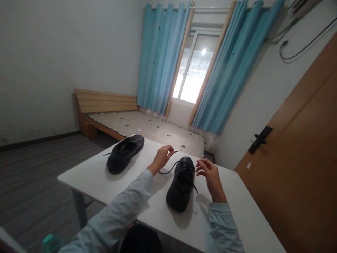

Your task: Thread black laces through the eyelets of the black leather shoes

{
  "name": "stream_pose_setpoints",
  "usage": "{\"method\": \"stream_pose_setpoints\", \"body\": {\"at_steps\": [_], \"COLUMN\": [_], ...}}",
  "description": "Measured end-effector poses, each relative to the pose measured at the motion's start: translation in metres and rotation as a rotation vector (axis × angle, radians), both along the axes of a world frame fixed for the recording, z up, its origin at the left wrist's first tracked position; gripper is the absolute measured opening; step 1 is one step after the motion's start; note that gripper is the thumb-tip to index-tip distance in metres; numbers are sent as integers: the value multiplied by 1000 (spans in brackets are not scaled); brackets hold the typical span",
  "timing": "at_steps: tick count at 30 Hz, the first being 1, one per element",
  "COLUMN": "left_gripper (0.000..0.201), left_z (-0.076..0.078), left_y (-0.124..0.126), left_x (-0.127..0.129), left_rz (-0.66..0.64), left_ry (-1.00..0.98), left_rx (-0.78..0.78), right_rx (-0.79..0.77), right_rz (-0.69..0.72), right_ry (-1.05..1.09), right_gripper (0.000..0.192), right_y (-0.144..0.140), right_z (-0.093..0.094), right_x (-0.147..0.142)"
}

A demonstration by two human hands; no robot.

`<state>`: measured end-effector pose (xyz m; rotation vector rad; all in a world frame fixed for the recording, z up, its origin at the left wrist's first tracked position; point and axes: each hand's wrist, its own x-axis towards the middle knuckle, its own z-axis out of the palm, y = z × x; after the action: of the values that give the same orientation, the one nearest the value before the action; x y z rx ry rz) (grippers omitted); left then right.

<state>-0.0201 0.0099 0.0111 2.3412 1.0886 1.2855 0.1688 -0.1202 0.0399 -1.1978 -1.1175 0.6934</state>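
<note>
A black shoe [179, 191] rests on the white table [155, 207] in front of me, its toe pointing away. My left hand [162, 157], left of that shoe, pinches a black shoelace [168, 172] near its tip, and the lace loops back to the shoe. Beside the shoe's right side, my right hand [207, 172] has its fingers curled but apart, with nothing visible in them. Another lace end hangs over the shoe's right side. A second black shoe [123, 156] lies farther left on the table, a lace end sticking out at its left.
Beyond the table is a bed [158, 128] with a small white object [138, 131] on it. A wooden door [297, 168] with a black handle stands at the right. A green bottle cap [47, 239] shows at the lower left. Blue curtains [160, 59] flank the window.
</note>
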Motion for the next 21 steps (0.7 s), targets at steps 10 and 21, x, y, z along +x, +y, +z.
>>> {"method": "stream_pose_setpoints", "body": {"at_steps": [10, 21], "left_gripper": [16, 16], "left_z": [8, 7], "left_y": [-25, -35], "left_x": [14, 23], "left_rz": [-334, -454], "left_ry": [-220, -164], "left_rx": [-76, -124], "right_rx": [92, 186], "right_rz": [-83, 12], "right_ry": [-308, -282], "right_gripper": [33, 18], "right_y": [7, 9], "right_z": [-11, -13], "right_x": [4, -13]}}
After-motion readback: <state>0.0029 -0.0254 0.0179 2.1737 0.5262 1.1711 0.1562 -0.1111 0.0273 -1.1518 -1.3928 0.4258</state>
